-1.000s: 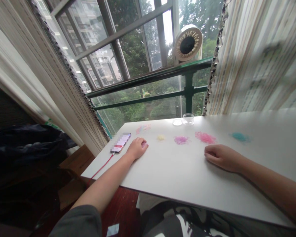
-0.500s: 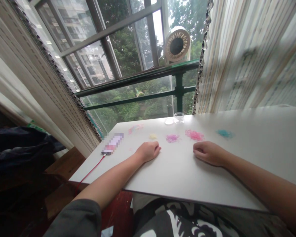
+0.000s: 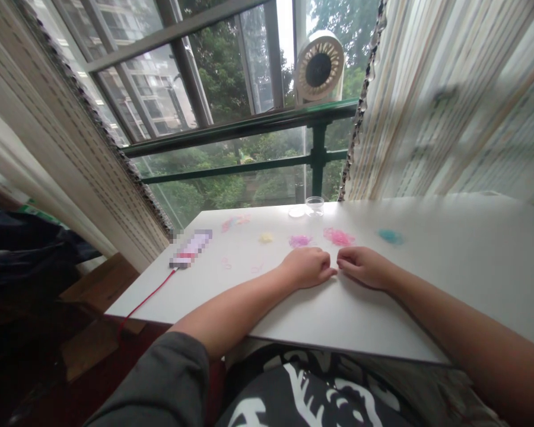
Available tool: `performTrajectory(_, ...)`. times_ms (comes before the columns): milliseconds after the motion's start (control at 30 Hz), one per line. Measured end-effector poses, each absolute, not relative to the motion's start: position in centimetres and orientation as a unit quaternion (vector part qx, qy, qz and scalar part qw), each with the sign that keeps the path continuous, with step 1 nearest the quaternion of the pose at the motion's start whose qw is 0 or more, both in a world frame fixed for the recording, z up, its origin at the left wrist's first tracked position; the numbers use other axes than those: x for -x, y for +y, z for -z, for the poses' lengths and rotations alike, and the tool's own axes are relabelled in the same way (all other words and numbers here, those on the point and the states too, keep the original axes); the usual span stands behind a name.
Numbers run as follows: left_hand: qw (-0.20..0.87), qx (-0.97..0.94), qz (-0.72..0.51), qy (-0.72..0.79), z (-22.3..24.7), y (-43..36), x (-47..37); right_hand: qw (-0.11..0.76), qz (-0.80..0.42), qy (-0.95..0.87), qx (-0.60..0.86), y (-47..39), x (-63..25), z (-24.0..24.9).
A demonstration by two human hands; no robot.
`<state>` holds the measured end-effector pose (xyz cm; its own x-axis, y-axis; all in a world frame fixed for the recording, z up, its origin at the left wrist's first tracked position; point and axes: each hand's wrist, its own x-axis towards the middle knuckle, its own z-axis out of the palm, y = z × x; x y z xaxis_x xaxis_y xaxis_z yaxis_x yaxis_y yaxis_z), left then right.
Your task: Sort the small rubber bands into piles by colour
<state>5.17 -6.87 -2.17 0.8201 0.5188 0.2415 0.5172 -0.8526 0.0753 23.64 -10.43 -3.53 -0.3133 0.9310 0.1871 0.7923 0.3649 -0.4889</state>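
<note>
My left hand (image 3: pixel 309 267) rests on the white table (image 3: pixel 311 314), fingers curled, its thumb side close to my right hand (image 3: pixel 360 267). The right hand is curled too, just below a pink pile (image 3: pixel 339 236) of small bands. What either hand holds, if anything, is hidden. Behind the left hand lies a purple pile (image 3: pixel 299 241). A small yellow pile (image 3: pixel 266 238) is further left, and a teal pile (image 3: pixel 390 236) lies to the right. Several pale pink bits, among them one loop (image 3: pixel 257 268), lie left of my left hand.
A clear round container (image 3: pixel 314 206) and a flat clear lid (image 3: pixel 296 212) stand at the table's back edge. A mixed-colour pile (image 3: pixel 235 223) lies back left. A phone (image 3: pixel 191 249) with a red cable (image 3: pixel 149 295) is at the left. A fan (image 3: pixel 319 66) stands by the window.
My left hand has moved right, close to my right hand, uncovering a pink loop on the table. The camera view has shifted slightly.
</note>
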Motion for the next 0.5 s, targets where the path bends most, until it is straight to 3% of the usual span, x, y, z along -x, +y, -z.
performTrajectory(167,0.069,-0.938,-0.174,0.293,-0.5,-5.5,0.7,0.233,-0.168,-0.789,0.543,-10.4,-23.8,3.5)
performTrajectory(433,0.038,-0.834,0.019,0.55,-1.3,-3.2,15.7,0.172,-0.142,-0.797,0.561,-11.2,-22.7,2.9)
performTrajectory(500,0.023,-0.823,0.005,0.568,-0.3,-3.7,17.4,0.142,-0.104,-0.805,0.567,-11.7,-21.4,2.5)
